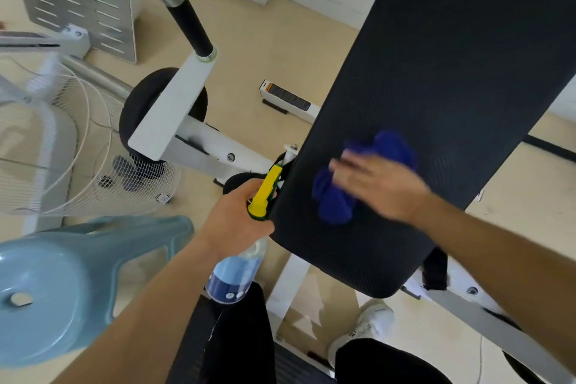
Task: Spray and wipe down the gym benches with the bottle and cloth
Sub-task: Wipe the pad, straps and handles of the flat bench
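The black bench (442, 78) is stretching away at a slant across the room, its white frame (199, 137) sitting on the pale floor. A blue-grey stool (62, 284) is standing at the person's left, and a wire fan (71, 146) is lying just beyond it. The right hand (380, 184), blurred, is pressing down with flat, straight fingers on the near end of the bench. The left hand (237, 215) is gripping the bottle (233, 273) by its neck, just beside the bench's near left edge, yellow spray head pointing away from the person. The blue cloth (335, 203) is lying bunched on the bench under the right hand.
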`<action>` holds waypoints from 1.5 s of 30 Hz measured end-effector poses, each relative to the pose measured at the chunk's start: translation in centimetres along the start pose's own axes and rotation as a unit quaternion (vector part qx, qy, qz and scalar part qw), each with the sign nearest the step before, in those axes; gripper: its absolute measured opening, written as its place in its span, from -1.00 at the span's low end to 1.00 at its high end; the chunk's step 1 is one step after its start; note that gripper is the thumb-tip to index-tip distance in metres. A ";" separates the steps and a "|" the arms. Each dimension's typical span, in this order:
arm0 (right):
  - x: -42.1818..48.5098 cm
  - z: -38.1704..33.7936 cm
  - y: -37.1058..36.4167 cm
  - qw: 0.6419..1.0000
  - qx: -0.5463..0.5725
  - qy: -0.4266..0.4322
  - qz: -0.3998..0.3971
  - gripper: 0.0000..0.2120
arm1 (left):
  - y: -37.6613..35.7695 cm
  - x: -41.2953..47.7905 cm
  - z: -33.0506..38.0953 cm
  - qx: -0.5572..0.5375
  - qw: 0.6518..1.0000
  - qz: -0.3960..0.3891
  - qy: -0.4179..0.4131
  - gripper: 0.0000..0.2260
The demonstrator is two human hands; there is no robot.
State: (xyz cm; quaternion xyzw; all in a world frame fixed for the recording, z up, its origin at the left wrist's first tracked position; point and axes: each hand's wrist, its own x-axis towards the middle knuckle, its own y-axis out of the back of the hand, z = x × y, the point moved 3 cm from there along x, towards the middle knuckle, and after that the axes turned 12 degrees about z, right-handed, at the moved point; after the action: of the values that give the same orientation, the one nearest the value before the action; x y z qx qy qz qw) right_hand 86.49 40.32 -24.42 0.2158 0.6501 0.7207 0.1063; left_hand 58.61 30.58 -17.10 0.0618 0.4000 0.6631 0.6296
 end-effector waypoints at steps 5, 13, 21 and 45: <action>4.8 0.4 0.3 0.968 -0.044 -0.237 0.067 -0.38 | -1.5 -0.7 0.2 -0.013 1.000 0.004 -0.004 -0.61; -9.1 -10.0 -2.2 0.991 0.069 -0.002 -0.112 -0.50 | -2.8 -1.1 2.1 0.018 1.000 -0.019 -0.010 -0.57; -10.5 9.3 7.4 0.910 -0.049 -0.401 0.099 -0.43 | -9.7 -2.0 7.9 0.020 0.995 -0.084 -0.056 -0.60; -21.5 -0.6 15.5 0.418 0.280 -0.772 0.389 -0.66 | -16.0 -7.7 9.4 0.124 0.972 -0.197 -0.042 -0.74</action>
State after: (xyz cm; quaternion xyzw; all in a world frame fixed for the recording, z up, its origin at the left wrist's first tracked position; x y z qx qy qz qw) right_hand 107.21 28.35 -12.92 0.9292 0.3072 -0.0058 0.2055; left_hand 78.16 26.21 -17.26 0.0869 0.4564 0.4684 0.7515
